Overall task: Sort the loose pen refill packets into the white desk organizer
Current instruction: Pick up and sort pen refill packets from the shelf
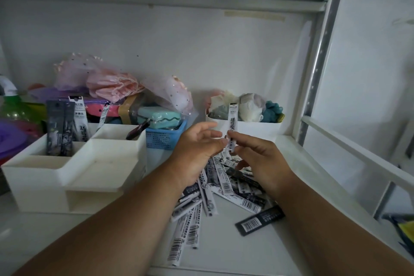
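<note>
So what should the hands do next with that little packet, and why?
Probably carry the held packet left to the white organizer and drop it upright in the back compartment. The right hand pinches it above the loose pile, the left hand is open beside it, and other packets already stand in there.

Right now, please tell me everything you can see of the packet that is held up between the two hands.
The held packet is a long, narrow white sleeve with dark print, glossy like plastic film. It stands nearly upright above the loose pile. The right hand pinches its lower part with the fingertips; the left hand, fingers relaxed, is close beside it, and contact is unclear. Its top end shows in front of a white bin behind. The print is too small to read.
</note>
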